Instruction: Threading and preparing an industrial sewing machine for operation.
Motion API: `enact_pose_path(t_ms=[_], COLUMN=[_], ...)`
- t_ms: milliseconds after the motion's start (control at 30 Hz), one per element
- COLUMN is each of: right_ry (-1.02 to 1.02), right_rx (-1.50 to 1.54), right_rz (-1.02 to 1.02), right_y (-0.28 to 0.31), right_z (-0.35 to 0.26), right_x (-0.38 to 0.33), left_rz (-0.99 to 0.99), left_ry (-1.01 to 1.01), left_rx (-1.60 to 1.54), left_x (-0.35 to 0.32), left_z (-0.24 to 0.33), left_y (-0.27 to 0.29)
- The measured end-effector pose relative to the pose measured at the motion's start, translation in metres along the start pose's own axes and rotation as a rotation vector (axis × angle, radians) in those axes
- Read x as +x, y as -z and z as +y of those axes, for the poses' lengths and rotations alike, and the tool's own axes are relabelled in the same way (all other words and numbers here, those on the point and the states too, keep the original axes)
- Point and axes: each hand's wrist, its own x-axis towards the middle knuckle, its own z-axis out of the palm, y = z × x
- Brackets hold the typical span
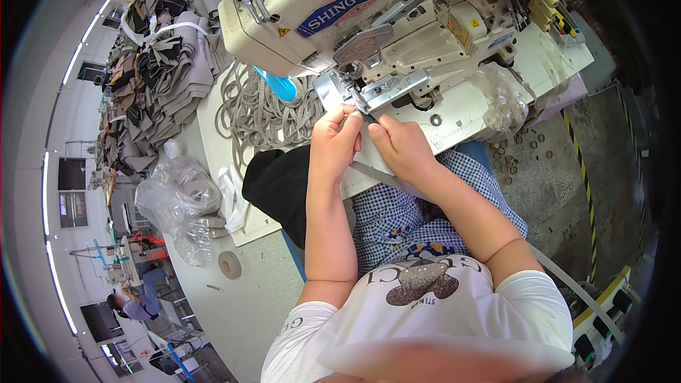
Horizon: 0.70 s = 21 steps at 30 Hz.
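At the sewing machine [312,18], my left hand [336,140] is closed in a pinch just in front of the presser foot [358,99]. Close beside it, my right hand [406,147] also pinches, its fingertips by a small dark edge of cloth [369,118] between the hands. Both seem to grip this edge; my fingers partly hide it. Black fabric [277,183] lies bunched left of my left forearm and passes behind it. A grey strip [386,177] runs from below my hands across my lap, under my right forearm.
Coiled grey banding [241,110] covers the table left of the machine, with a blue cylindrical object [278,85] over it. Plastic bags [181,195], a tape roll [229,264] and heaped cloth pieces [167,78] are further left. More clear plastic [500,96] lies right.
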Motion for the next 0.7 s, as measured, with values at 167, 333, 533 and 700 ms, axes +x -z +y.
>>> enact_pose_path(t_ms=[167,333,533,700], right_ry=[-0.006,0.017,-0.035,-0.019], right_rx=[-0.013,-0.014,0.041,-0.008], right_rz=[-0.026,-0.013,-0.039,-0.038], right_y=[0.001,0.0008,0.0005,0.0002], right_z=[-0.0056,-0.0028,-0.0045,-0.0029], right_x=[0.0044,0.0019,0.0049,0.0052], left_rz=[0.01,0.004,-0.005,-0.005], left_ry=[-0.007,0.019,0.002,0.016], left_rx=[-0.001,0.005,0.031,0.016], left_x=[-0.0013,-0.001,-0.0008,-0.0013], left_z=[-0.0015,-0.0005,-0.0026,-0.0001], left_y=[0.0006,0.0018,0.0028,0.0027])
